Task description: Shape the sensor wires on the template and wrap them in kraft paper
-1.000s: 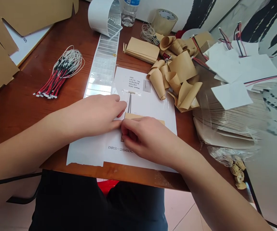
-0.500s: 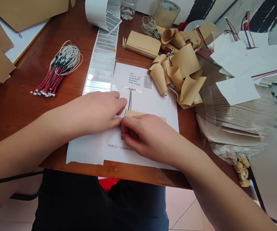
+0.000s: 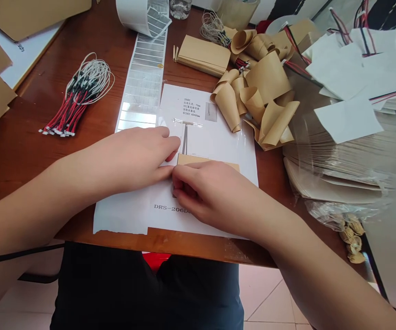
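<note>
Printed sheet [image 3: 218, 142] at bench [image 3: 29, 151] front edge, card [image 3: 206, 160] on it. Wire bundle [image 3: 77, 98] far left, label strip [image 3: 142, 87] between. Paper cones [image 3: 253, 105] behind-right of sheet; stacked sheets [image 3: 338, 160] further right.

One head-worn view, looking down
It faces forward and down, close above the desk [image 3: 25, 151], centred on left hand [image 3: 132, 158] and right hand [image 3: 214, 192].

Bright even daylight, soft faint shadows under the hands, white glare on the foil strip [image 3: 142, 94] upper centre, plastic bag [image 3: 338, 183] at right hazy, frame edges stretched, centre sharp.
</note>
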{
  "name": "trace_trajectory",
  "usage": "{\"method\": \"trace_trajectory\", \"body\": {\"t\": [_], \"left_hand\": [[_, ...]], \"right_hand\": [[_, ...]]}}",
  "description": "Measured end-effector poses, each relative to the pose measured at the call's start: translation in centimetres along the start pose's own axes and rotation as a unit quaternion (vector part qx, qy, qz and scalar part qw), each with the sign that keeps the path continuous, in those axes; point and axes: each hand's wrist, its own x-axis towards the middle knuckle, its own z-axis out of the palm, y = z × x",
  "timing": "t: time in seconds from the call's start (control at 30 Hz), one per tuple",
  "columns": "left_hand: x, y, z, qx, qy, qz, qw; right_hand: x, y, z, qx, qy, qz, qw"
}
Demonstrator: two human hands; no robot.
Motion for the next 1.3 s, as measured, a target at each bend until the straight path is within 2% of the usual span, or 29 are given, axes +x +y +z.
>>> {"method": "trace_trajectory", "body": {"t": [0.63, 1.3], "left_hand": [[0.26, -0.33, 0.47, 0.000, 0.032, 0.016, 0.999], [0.28, -0.38, 0.49, 0.007, 0.035, 0.029, 0.999]], "right_hand": [[-0.10, 0.13, -0.09, 0.004, -0.002, -0.004, 1.000], [0.10, 0.27, -0.04, 0.005, 0.004, 0.012, 1.000]]}}
